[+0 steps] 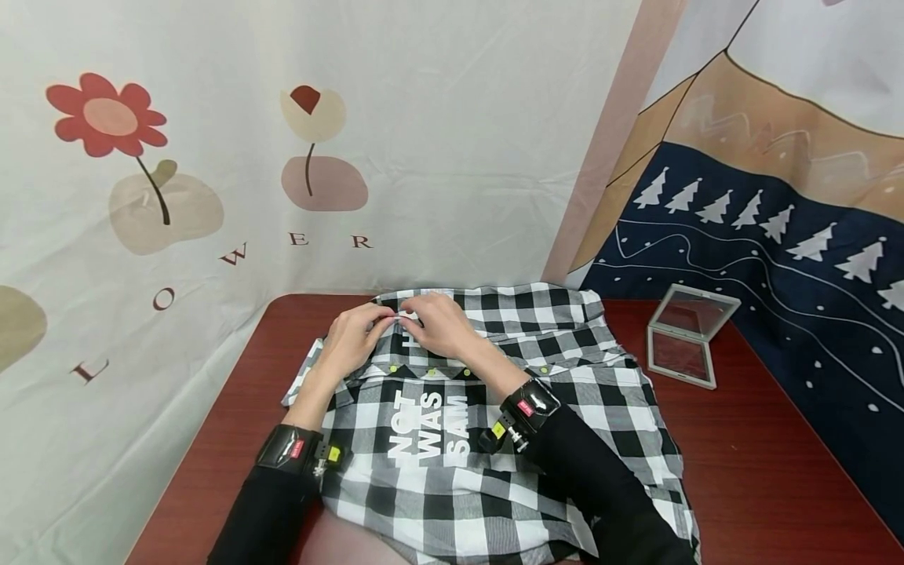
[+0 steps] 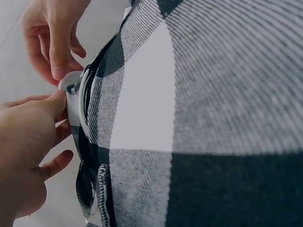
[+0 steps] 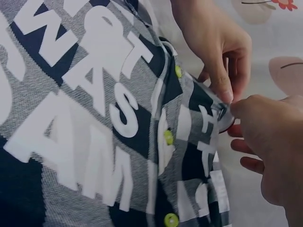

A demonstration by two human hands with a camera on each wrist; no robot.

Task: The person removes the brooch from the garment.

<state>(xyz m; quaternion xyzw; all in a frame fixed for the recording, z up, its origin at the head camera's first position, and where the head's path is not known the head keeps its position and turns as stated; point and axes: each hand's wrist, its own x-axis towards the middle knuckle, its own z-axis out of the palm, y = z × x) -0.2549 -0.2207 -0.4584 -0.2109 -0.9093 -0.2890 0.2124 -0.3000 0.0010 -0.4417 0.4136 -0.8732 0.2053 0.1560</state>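
One checked shirt (image 1: 494,439) lies spread across the lower middle of the head view, on a dark red wooden table (image 1: 763,471) with a smooth, slightly glossy top. The cloth is woven, soft and creased, in black, white and grey squares, with blocky white letters printed on it and small round yellow-green buttons (image 3: 168,137); three of these show in the right wrist view, running down the middle of the frame.

Two hands work at the far edge of the shirt, just above the frame's centre. The left hand (image 1: 353,337) and the right hand (image 1: 441,323) meet fingertip to fingertip, each pinching the same fold of fabric. In the left wrist view, at the upper left, both thumbs press on a small pale round piece (image 2: 71,81) at the shirt's edge; whether it is a button or a snap is not clear. Both forearms wear black sleeves, and each wrist carries one black strap with a small device.

One flat square case (image 1: 688,333) with a pale frame and clear panels stands open at the right of the table, well apart from the shirt. Two printed cloth backdrops hang behind: a cream one with flowers (image 1: 106,118) at left, a navy and tan one with white trees (image 1: 777,224) at right.
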